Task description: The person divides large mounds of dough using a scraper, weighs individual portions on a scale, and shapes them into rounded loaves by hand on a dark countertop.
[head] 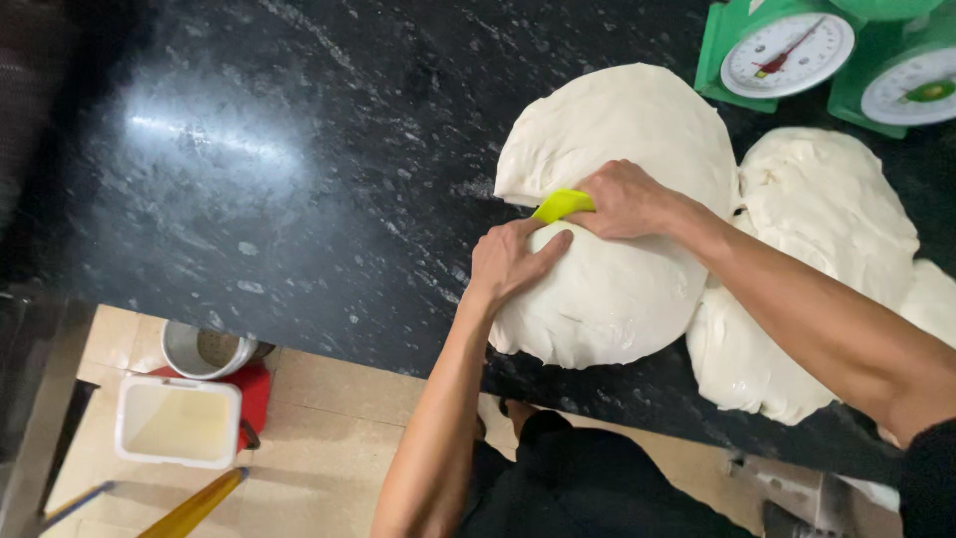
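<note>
**Both hands on the near dough mass, scraper at the cut**

My right hand (625, 199) is closed around a yellow-green scraper (562, 205); only the scraper's left end shows past my knuckles, and its edge sits in the split of the large dough mass (607, 289). My left hand (511, 261) lies flat and spread on the near lobe of that mass, fingers extended, thumb pointing toward the scraper, gripping nothing. The far lobe rises behind my right hand; the near lobe bulges toward the counter edge.

Just to the right, touching the first mass, lies a second dough mass (827, 209), with a lower lump (742, 364) beneath my right forearm. A further pale piece (931, 299) shows at the right border, partly hidden by my arm. All rest on a black speckled stone counter (299, 179), which carries a bright glare patch on its left half.

At the far right corner stand two green dial scales (787, 50), each with a round white face; the right one is cut by the frame.

Below the counter edge, on tan floor tiles (329, 438), stand a white square tub (177, 420) and a round metal container (207, 349) on a red base (254, 391). A yellow handle (194, 506) lies slantwise near the bottom border.
</note>
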